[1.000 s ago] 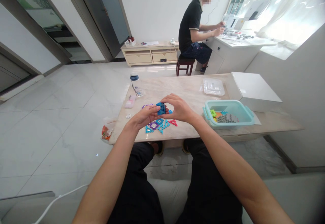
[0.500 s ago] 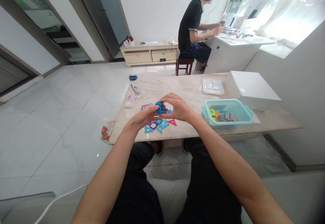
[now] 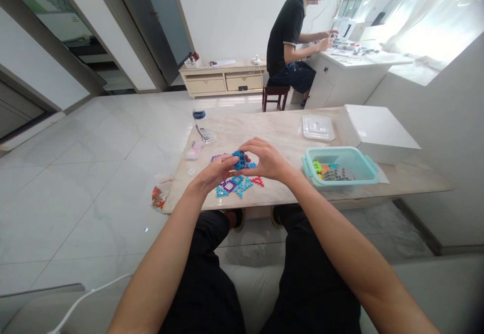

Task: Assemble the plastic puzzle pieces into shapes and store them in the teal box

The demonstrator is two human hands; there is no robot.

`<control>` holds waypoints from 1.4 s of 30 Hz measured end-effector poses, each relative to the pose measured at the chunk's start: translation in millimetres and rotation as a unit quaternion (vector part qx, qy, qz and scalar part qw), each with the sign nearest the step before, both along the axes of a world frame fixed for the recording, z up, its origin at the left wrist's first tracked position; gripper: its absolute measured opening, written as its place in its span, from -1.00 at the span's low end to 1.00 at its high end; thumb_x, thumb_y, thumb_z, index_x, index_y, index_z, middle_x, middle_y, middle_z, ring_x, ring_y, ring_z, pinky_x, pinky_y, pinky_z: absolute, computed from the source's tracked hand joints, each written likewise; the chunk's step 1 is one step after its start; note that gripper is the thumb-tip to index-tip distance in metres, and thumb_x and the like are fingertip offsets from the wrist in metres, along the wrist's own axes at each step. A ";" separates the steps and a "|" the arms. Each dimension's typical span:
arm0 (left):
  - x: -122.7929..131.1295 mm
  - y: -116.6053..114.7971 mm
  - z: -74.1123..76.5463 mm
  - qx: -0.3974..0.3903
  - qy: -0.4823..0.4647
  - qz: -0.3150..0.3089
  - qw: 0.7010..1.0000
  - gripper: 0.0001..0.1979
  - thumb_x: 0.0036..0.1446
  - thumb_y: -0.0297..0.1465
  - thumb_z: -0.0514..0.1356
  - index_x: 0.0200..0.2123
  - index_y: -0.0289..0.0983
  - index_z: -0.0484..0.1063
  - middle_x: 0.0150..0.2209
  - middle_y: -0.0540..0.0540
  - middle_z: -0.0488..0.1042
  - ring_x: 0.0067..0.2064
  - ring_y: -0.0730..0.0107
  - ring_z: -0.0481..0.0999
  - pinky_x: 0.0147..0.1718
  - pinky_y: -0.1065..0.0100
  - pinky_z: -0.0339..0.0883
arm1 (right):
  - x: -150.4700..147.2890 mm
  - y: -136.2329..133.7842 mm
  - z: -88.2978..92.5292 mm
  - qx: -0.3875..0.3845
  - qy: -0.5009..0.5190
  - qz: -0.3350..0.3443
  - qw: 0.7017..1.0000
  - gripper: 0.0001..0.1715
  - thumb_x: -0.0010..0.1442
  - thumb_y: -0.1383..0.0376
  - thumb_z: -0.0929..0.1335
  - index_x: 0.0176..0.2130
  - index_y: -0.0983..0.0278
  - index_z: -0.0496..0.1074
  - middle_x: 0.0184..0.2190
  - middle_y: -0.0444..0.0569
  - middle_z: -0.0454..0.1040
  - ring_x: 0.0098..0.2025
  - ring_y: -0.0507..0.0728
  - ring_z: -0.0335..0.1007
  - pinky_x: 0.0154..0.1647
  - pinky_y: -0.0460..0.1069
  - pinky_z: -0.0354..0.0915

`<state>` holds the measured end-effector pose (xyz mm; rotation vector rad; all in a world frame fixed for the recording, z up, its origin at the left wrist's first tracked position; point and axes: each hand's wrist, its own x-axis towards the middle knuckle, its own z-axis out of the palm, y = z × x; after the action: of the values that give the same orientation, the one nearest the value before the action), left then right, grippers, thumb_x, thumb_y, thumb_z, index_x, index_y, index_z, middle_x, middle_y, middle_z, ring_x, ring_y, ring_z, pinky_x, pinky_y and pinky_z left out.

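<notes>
Above the table, both my hands grip a small blue plastic building block with window-like openings (image 3: 240, 160). My left hand (image 3: 217, 172) pinches its left side, thumb laid across the near face. From the right, my right hand (image 3: 266, 160) holds its top and bottom edges between curled fingers and thumb. Part of the block is hidden behind the fingers. Below the hands lie flat interlocking pieces: light blue triangles (image 3: 244, 186), a purple square frame (image 3: 229, 186) and a red triangle (image 3: 257, 181).
A turquoise tub (image 3: 340, 187) with grey, green and orange pieces stands on the marble table (image 3: 272, 127) at right. Behind it are a white box (image 3: 381, 124) and a clear plastic lid (image 3: 318, 127). A bottle (image 3: 202, 126) stands at left. Another person (image 3: 285, 36) sits at a far desk.
The hands and the block stay nearly where they were, with the grip unchanged. The whole view has shifted very slightly.
</notes>
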<state>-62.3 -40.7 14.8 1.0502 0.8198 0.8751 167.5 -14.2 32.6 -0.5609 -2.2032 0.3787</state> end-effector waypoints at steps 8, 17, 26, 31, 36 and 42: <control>0.0 -0.5 0.5 0.009 0.017 -0.010 1.000 -0.57 0.20 -0.11 0.48 -0.01 -0.30 0.72 0.11 -0.30 0.67 0.13 0.03 0.65 0.06 0.23 0.55 | 0.2 1.2 -2.9 0.010 -0.002 -0.003 1.000 -0.53 0.23 0.07 0.61 0.03 0.20 0.58 -0.04 0.10 0.64 0.01 0.32 0.52 0.10 0.22 0.45; -0.3 -0.2 -0.3 0.007 0.011 -0.008 1.000 -0.60 0.20 -0.13 0.49 -0.03 -0.29 0.72 0.11 -0.30 0.67 0.14 0.01 0.65 0.05 0.22 0.55 | 0.1 0.7 -2.2 0.006 -0.003 -0.004 1.000 -0.53 0.23 0.07 0.61 0.04 0.20 0.59 -0.04 0.10 0.64 0.00 0.32 0.52 0.10 0.22 0.44; -0.2 0.0 1.2 0.006 0.018 -0.005 1.000 -0.51 0.10 -0.08 0.53 -0.04 -0.31 0.72 0.07 -0.33 0.68 0.16 -0.04 0.64 0.11 0.18 0.50 | -0.3 1.7 -4.7 -0.017 0.001 0.007 1.000 -0.55 0.25 0.15 0.59 0.08 0.20 0.60 0.02 0.12 0.64 0.05 0.33 0.52 0.15 0.24 0.46; 1.2 -0.8 2.2 0.009 0.015 0.002 1.000 -0.51 0.09 -0.07 0.54 -0.05 -0.31 0.73 0.06 -0.32 0.68 0.17 -0.05 0.62 0.12 0.15 0.48 | -1.1 3.0 -7.3 -0.015 0.009 0.008 1.000 -0.54 0.25 0.15 0.59 0.09 0.21 0.61 0.02 0.13 0.64 0.05 0.33 0.52 0.14 0.25 0.47; 1.4 -0.2 1.1 0.004 0.024 0.012 1.000 -0.52 0.09 -0.09 0.54 -0.04 -0.29 0.73 0.06 -0.29 0.68 0.15 0.00 0.62 0.13 0.16 0.48 | -1.9 1.9 -7.3 -0.020 0.004 0.001 1.000 -0.56 0.24 0.18 0.59 0.09 0.19 0.61 0.02 0.10 0.64 0.05 0.33 0.52 0.14 0.25 0.47; 1.9 0.8 0.0 0.002 0.038 0.029 0.999 -0.54 0.07 -0.09 0.54 -0.07 -0.28 0.74 0.05 -0.28 0.69 0.14 -0.02 0.63 0.15 0.12 0.47 | -3.4 2.5 -9.4 -0.023 0.000 -0.003 1.000 -0.54 0.23 0.16 0.59 0.09 0.20 0.61 0.02 0.11 0.64 0.05 0.32 0.52 0.15 0.23 0.46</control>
<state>-60.3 -39.8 14.8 1.0742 0.9168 0.8904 164.1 -11.7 23.2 -0.5931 -2.1964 0.4264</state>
